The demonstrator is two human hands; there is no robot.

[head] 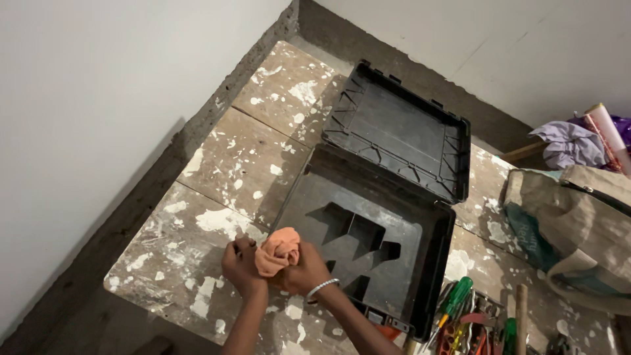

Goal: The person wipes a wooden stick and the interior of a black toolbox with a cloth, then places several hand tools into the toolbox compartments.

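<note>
One head-worn camera looks steeply down from above, tilted, at a paint-splattered wooden bench (217,164) set against white walls; the open black plastic tool case (388,164) sits mid-frame, fairly near.

The screwdrivers (460,315) and sack (578,230) run off the frame's edge.
</note>
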